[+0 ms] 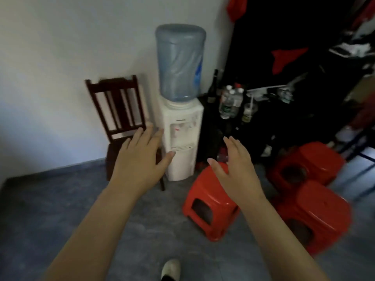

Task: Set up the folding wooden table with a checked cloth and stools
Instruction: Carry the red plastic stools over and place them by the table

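Three red stools (211, 205) sit right of the water dispenser (180, 138), grouped for fetching I guess; no table or cloth in view. I see left hand (140, 161) and right hand (237, 171) spread empty, reaching toward the nearest stool

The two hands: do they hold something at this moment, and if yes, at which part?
Nothing is held. The left hand and the right hand are both open and empty, fingers spread, in the air above the floor.
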Motion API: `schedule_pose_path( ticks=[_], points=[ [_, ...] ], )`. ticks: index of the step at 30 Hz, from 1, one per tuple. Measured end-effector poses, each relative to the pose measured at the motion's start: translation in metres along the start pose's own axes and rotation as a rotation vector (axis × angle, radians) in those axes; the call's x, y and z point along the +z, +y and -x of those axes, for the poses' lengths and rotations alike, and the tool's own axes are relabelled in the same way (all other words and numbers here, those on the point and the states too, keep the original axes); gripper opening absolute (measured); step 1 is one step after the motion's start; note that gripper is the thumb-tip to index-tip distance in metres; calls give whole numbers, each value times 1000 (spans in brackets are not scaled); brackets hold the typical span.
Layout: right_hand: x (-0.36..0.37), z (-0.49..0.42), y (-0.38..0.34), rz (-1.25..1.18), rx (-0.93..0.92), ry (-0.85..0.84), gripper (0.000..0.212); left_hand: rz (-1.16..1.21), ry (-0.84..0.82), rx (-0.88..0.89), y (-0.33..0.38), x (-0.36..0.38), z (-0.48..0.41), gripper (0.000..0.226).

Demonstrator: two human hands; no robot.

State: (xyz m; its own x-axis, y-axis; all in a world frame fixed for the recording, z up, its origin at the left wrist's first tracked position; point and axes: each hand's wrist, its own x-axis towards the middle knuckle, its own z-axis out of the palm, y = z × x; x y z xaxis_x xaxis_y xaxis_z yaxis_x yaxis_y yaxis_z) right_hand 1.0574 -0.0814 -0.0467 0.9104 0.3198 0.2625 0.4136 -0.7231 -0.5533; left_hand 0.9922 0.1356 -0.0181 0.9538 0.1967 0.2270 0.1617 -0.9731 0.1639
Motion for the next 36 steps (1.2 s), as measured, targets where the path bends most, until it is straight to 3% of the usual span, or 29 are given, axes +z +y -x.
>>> schedule_pose_path(
  ticks=[7,14,20,25,32,36],
  points=[
    [-7,-56,111,122,178,4,75,82,-99,95,63,98,-102,81],
    [18,-123,187,163,227,-114,75,131,-190,-8,90,176,-163,93],
    [51,-187,262,127,204,-239,75,121,-289,-101,121,255,-197,90],
    [114,-243,343,117,138,-423,77,148,-329,-362,146,348,-206,83],
    [222,-295,462,177,129,-699,84,387,-406,-975,192,500,-196,97],
    [285,-305,511,184,127,-773,87,441,-469,-1113,203,570,-189,93]
  ],
)
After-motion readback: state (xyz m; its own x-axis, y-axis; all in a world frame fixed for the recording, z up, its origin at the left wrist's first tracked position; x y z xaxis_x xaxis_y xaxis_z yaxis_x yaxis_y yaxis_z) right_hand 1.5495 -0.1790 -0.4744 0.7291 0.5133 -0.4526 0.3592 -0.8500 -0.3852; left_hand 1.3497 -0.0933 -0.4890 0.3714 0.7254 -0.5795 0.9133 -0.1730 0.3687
